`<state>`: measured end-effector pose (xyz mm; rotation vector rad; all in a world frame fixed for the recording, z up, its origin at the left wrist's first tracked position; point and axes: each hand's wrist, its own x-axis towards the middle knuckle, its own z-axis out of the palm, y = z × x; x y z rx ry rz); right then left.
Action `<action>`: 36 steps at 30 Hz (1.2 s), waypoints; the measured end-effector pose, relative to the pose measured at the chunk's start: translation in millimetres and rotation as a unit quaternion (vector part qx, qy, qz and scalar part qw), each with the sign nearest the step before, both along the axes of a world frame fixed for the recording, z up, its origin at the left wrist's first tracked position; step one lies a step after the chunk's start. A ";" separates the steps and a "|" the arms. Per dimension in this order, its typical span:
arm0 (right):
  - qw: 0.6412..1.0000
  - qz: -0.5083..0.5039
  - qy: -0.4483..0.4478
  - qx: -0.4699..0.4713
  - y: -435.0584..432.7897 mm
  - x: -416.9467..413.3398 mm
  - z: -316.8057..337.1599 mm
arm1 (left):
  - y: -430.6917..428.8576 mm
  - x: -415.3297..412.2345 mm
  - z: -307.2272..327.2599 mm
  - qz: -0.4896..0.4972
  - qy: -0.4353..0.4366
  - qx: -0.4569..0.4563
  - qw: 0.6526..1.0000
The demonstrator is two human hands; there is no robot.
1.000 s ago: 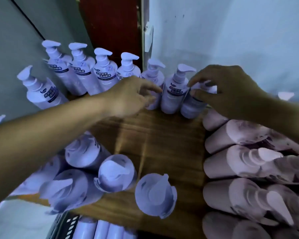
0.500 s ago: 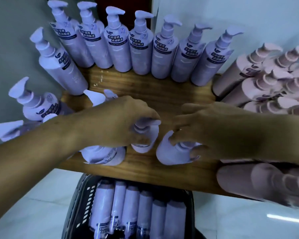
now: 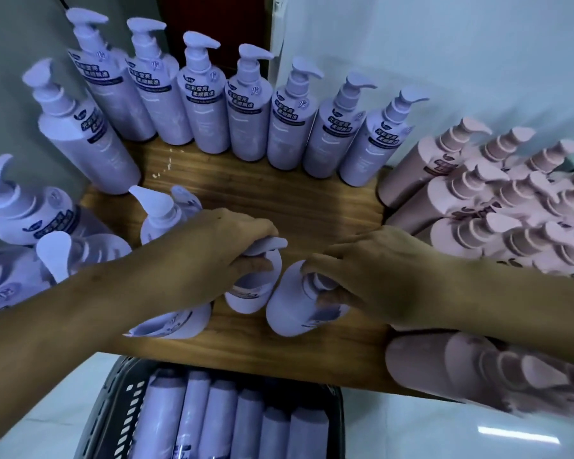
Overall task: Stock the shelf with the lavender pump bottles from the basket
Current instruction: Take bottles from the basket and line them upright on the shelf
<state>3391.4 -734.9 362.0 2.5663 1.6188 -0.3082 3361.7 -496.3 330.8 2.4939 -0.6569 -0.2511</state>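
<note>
On the wooden shelf (image 3: 279,200) a row of lavender pump bottles (image 3: 246,114) lines the back wall, and more stand along the left side (image 3: 30,213). My left hand (image 3: 219,253) is closed around the pump neck of a lavender bottle (image 3: 252,293) standing near the front edge. Right beside it, my right hand (image 3: 362,273) grips the pump of a second lavender bottle (image 3: 292,306). Below the shelf, the dark basket (image 3: 113,415) holds several more lavender bottles (image 3: 219,419) lying side by side.
Pink pump bottles (image 3: 478,200) crowd the right end of the shelf, with more at the front right corner (image 3: 461,369). A pale wall rises behind and a grey wall at the left. Bare wood shows between the back row and my hands.
Both hands have come back from the rear row to the shelf's front and taken hold of two front bottles. The view has tilted down, bringing the basket into sight.
</note>
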 end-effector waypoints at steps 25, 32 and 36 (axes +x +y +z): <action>0.966 -0.256 -0.007 0.046 -61.4 147.2 0.6 | -71.4 120.3 -2.4 0.098 -0.056 -0.015 0.994; 0.947 -0.317 0.006 0.045 -59.5 181.4 -8.6 | -77.0 154.9 -2.9 0.126 -0.061 -0.025 0.990; 0.949 -0.312 0.000 0.047 -60.4 188.9 -8.3 | -82.2 168.0 -7.5 0.138 -0.059 -0.046 0.988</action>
